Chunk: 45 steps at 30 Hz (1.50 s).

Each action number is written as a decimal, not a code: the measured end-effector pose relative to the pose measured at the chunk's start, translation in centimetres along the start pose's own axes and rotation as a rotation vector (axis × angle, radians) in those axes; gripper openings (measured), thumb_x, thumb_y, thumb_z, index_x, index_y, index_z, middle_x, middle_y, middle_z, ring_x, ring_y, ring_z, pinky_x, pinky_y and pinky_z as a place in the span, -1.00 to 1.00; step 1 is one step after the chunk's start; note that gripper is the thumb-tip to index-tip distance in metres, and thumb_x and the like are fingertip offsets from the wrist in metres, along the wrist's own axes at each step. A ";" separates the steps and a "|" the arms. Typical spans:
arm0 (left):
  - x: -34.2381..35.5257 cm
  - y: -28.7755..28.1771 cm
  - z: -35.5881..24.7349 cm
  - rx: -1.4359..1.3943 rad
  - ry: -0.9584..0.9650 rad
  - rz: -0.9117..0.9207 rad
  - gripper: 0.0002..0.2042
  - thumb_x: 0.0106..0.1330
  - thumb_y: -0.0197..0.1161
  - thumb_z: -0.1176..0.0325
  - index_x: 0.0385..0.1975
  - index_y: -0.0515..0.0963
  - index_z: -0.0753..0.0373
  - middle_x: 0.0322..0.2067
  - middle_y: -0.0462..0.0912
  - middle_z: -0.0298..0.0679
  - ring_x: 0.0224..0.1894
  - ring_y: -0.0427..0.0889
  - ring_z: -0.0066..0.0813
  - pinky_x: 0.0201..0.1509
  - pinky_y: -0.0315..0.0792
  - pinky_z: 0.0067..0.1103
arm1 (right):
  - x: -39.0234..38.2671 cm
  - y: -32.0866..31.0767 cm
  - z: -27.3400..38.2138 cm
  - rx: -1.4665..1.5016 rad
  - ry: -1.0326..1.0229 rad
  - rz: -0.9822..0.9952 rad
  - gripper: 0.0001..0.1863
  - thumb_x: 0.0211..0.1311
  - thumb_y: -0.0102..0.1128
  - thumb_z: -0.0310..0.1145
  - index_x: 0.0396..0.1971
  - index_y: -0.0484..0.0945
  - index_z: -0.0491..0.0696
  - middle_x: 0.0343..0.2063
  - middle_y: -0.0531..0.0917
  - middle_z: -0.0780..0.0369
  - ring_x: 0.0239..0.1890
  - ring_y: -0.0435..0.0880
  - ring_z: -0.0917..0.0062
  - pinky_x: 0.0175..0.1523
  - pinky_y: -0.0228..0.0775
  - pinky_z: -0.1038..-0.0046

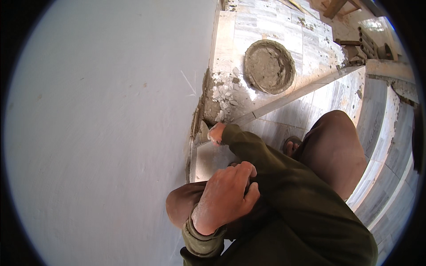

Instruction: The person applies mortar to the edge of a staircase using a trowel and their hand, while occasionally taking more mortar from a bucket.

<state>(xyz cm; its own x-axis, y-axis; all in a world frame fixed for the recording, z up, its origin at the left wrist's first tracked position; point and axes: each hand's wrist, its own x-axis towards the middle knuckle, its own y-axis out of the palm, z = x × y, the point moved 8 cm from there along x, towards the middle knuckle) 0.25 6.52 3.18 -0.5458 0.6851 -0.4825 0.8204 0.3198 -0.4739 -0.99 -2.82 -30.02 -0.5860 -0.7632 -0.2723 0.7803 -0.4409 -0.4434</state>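
My right hand (216, 134) is closed at the foot of the wall, its arm reaching across from the right. It grips what looks like a trowel, whose grey blade (202, 132) lies against the rough mortar joint (196, 122); the handle is hidden in the fist. Nearer to me, my dusty left hand (228, 195) is curled above my left knee, thumb beside the bent fingers. What it holds, if anything, is hidden. Broken white chips (226, 94) and crumbs of mortar lie on the step just beyond my right hand.
A round pan of wet mortar (269, 66) stands on the tiled landing (313, 48). The step edge (284, 98) runs diagonally below it. A painted wall (111, 124) fills the left side. Tiled steps (377, 128) descend at right. Wooden pieces (367, 43) lie at the far right.
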 end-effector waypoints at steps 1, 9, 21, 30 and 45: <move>0.0 -0.1 0.0 0.004 0.000 -0.005 -0.82 0.08 0.20 0.43 -0.34 0.42 0.28 -0.64 0.48 -0.19 -0.56 0.50 -0.19 -0.43 0.37 -0.38 | 0.0 0.1 0.4 -0.005 -0.004 -0.001 -0.80 0.02 0.03 -0.42 -0.65 0.62 -0.08 -0.60 0.64 0.19 -0.53 0.62 0.40 -0.43 0.46 0.41; 0.8 -0.1 0.0 -0.072 -0.043 0.020 -0.85 0.09 0.16 0.46 -0.36 0.42 0.33 -0.62 0.51 -0.17 -0.54 0.54 -0.27 -0.42 0.40 -0.43 | -2.0 -0.9 1.8 0.373 0.029 -0.215 -0.82 0.07 0.04 -0.44 -0.62 0.55 -0.18 -0.69 0.58 0.14 -0.68 0.56 0.44 -0.60 0.37 0.36; 0.7 -0.9 0.6 -0.059 -0.096 0.009 -0.83 0.11 0.13 0.42 -0.33 0.43 0.33 -0.58 0.52 -0.15 -0.45 0.56 -0.22 -0.32 0.42 -0.39 | -6.7 -5.9 5.5 1.098 0.687 -0.344 -0.79 0.05 0.01 -0.38 -0.61 0.55 -0.19 -0.73 0.53 0.20 -0.71 0.46 0.51 -0.59 0.28 0.43; 0.7 -1.4 -0.3 -0.075 -0.084 -0.023 -0.81 0.11 0.14 0.38 -0.30 0.44 0.29 -0.58 0.51 -0.18 -0.45 0.56 -0.24 -0.33 0.41 -0.38 | -8.7 -9.2 5.7 0.600 0.139 -0.533 -0.76 0.12 0.01 -0.32 -0.50 0.56 -0.18 -0.69 0.54 0.23 -0.67 0.47 0.54 -0.54 0.28 0.45; -0.7 -1.7 1.3 -0.074 0.017 -0.145 -0.85 0.11 0.09 0.39 -0.36 0.38 0.29 -0.56 0.54 -0.11 -0.43 0.56 -0.11 -0.32 0.39 -0.31 | -5.7 -10.0 0.1 0.738 0.566 -0.161 -0.71 0.17 -0.07 -0.31 -0.41 0.61 -0.19 -0.60 0.66 0.20 -0.64 0.60 0.55 -0.57 0.38 0.52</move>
<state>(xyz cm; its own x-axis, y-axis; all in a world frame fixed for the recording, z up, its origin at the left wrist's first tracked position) -0.98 4.70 3.32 -0.6570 0.6388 -0.4004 0.7439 0.4633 -0.4816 -5.48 5.91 -23.96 -0.5663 -0.4096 -0.7153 0.5084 -0.8566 0.0880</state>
